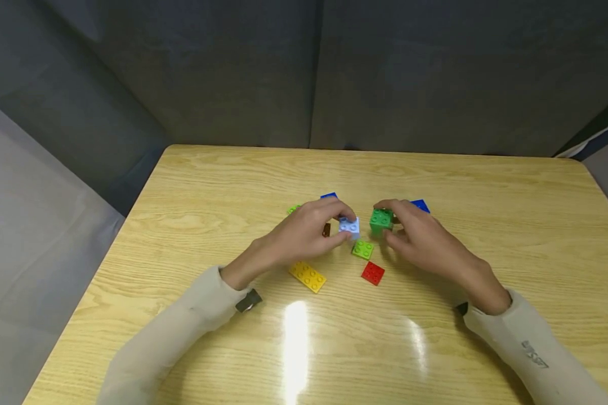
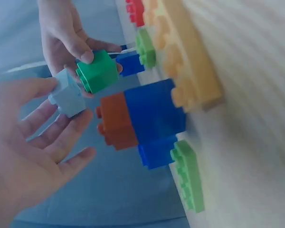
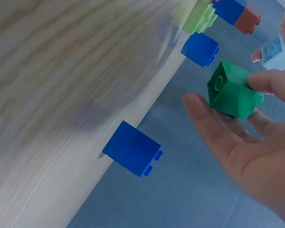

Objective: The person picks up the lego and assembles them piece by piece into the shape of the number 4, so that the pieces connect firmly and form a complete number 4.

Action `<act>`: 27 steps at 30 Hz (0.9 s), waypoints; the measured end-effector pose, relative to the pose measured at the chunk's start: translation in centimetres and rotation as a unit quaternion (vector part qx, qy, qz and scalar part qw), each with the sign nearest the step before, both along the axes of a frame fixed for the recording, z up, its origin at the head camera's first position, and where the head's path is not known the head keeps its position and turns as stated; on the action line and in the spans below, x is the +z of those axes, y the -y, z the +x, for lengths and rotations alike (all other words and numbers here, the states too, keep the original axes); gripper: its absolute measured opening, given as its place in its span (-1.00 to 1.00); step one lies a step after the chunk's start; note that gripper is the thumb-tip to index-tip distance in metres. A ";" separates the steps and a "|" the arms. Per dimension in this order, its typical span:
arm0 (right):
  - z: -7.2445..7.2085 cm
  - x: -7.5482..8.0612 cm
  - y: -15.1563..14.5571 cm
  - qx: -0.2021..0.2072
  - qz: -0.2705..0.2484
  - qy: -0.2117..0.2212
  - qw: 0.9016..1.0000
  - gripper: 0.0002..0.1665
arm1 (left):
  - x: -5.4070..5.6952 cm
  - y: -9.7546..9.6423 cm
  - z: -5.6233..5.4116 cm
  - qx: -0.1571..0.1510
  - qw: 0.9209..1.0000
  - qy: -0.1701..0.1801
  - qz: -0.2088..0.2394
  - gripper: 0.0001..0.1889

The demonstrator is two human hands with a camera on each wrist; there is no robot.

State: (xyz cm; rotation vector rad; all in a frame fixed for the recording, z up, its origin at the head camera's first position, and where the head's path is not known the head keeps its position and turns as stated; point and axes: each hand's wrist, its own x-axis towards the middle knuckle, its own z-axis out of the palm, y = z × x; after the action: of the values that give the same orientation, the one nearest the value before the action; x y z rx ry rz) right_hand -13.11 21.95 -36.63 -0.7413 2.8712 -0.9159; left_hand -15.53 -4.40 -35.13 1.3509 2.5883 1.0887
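Observation:
Between thumb and fingertips, my left hand (image 1: pixel 306 232) pinches a light blue building brick (image 1: pixel 349 226), studs facing up. My right hand (image 1: pixel 428 239) pinches a dark green building brick (image 1: pixel 381 220) between thumb and fingers, a short gap to the right of the light blue one. In the left wrist view both bricks, light blue (image 2: pixel 68 97) and green (image 2: pixel 99 72), are held above the table. The right wrist view shows the hollow underside of the green brick (image 3: pixel 219 83). A flat lime brick (image 1: pixel 363 249) lies just below the two held bricks in the head view.
On the wooden table (image 1: pixel 208 185) lie a flat yellow brick (image 1: pixel 308 277) and a flat red one (image 1: pixel 373 273). A brown brick (image 2: pixel 118 119) sits on a blue brick (image 2: pixel 156 110) near my left hand. Another blue brick (image 3: pixel 132 148) stands beyond my right hand.

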 end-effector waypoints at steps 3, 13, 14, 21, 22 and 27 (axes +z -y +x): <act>0.1 0.0 0.1 0.008 -0.025 -0.020 0.999 -0.50 | 0.2 0.1 -0.4 0.006 0.999 0.002 0.050 -0.79; 0.6 0.9 1.2 -0.021 -0.116 -0.030 0.993 -0.38 | 1.4 -0.2 -1.6 0.051 0.978 0.091 0.180 -0.75; 0.6 0.9 1.3 -0.023 -0.130 -0.035 0.991 -0.40 | 1.5 -0.2 -1.6 0.055 0.976 0.101 0.186 -0.75; 0.8 1.0 2.3 -0.009 -0.207 -0.042 0.977 -0.31 | 1.5 -0.8 -1.9 0.055 0.967 0.119 0.216 -0.76; 0.8 1.1 2.3 -0.007 -0.211 -0.041 0.976 -0.29 | 1.5 -0.9 -1.9 0.053 0.967 0.119 0.221 -0.76; 1.0 1.4 2.5 0.004 -0.235 -0.039 0.971 -0.27 | 1.6 -1.0 -2.0 0.037 0.965 0.119 0.231 -0.73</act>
State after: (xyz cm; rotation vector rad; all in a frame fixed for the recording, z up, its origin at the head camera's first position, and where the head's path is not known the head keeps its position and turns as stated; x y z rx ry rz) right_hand -12.15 19.42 -35.24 -0.8285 2.7314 -1.6286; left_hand -17.49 -3.42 -33.55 1.0982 2.3129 1.8263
